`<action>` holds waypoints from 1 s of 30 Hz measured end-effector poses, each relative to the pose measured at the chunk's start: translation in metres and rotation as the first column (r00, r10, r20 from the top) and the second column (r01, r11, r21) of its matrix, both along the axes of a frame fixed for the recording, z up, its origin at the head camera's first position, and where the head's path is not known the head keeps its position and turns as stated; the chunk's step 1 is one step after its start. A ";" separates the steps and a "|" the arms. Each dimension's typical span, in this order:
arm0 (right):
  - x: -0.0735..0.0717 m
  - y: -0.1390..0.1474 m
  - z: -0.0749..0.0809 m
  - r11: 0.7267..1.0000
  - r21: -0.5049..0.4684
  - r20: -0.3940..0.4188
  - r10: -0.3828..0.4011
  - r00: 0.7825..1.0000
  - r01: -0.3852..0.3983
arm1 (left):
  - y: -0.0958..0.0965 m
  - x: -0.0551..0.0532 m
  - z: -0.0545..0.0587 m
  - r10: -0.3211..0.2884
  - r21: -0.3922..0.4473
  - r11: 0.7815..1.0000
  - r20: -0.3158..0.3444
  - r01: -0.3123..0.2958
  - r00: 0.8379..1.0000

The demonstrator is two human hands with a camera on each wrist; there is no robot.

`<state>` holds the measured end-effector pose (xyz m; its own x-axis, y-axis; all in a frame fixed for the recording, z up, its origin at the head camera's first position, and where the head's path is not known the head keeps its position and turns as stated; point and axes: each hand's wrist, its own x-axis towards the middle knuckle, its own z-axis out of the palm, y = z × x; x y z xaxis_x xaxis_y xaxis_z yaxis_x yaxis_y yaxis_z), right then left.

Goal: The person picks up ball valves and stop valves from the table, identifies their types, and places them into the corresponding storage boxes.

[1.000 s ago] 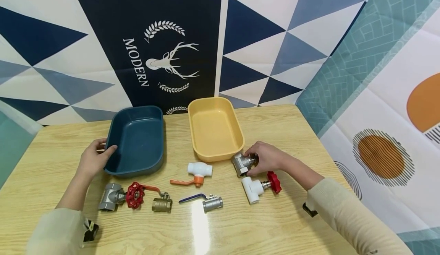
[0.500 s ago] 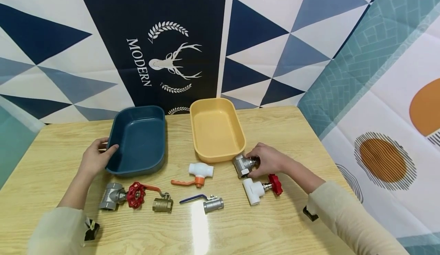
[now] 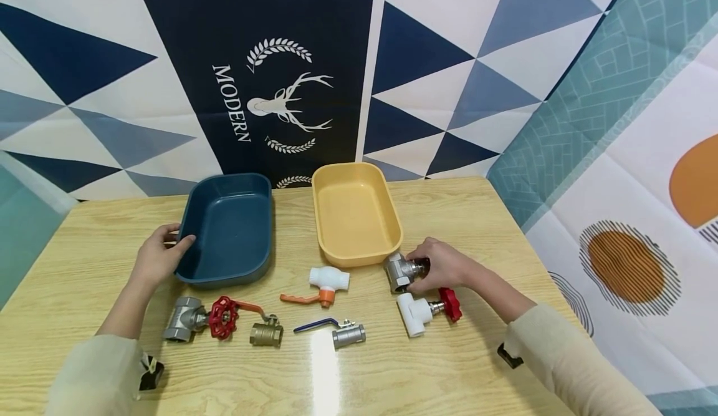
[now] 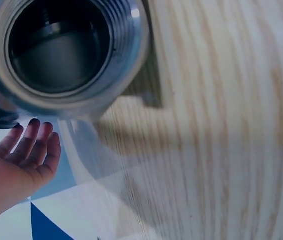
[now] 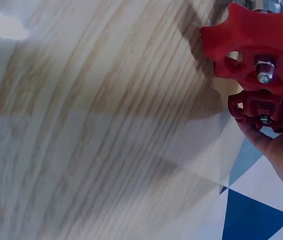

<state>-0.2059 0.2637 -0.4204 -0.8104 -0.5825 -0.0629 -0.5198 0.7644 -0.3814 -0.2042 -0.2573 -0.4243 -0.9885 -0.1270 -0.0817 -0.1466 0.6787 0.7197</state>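
Observation:
My left hand [image 3: 155, 257] holds the left rim of a dark blue plastic bin [image 3: 262, 272], thumb over the inside wall and fingers outside. My right hand [image 3: 443, 265] grips a metal gate valve [image 3: 399, 274] at its handwheel end, just in front of the yellow bin [image 3: 359, 260]. In the right wrist view, that valve's dark red handwheel [image 5: 265, 107] shows behind the brighter red wheel [image 5: 254, 37] of the white plastic valve [image 3: 414, 314]. Close to the left wrist camera is the threaded round opening of another metal gate valve [image 4: 64, 97], which has a red handwheel [image 3: 223, 318].
Between the hands lie a brass ball valve [image 3: 266, 333] with an orange-red lever, a steel ball valve [image 3: 348, 335] with a blue lever, and a white plastic ball valve [image 3: 329, 277] with an orange handle. A patterned cloth wall [image 3: 426, 91] stands behind the wooden table [image 3: 235, 385].
The head view has shifted slightly, moving the scene a little right and down. Both hands keep their holds on the blue bin and the metal gate valve.

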 end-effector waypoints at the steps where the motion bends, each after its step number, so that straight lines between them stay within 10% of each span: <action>1: 0.000 0.001 0.001 1.000 -0.005 0.000 -0.005 1.000 0.005 | 0.000 0.000 0.000 0.001 0.000 1.000 -0.001 -0.001 1.000; 30: 0.015 0.022 0.027 0.996 -0.034 -0.055 -0.088 0.995 0.086 | 0.002 0.002 -0.002 0.036 0.063 0.997 -0.031 -0.034 0.999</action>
<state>-0.1909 0.2859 -0.3930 -0.8600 -0.5103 0.0014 -0.4729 0.7960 -0.3777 -0.2023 -0.2557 -0.4264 -0.9859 -0.1567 -0.0584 -0.1450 0.6268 0.7656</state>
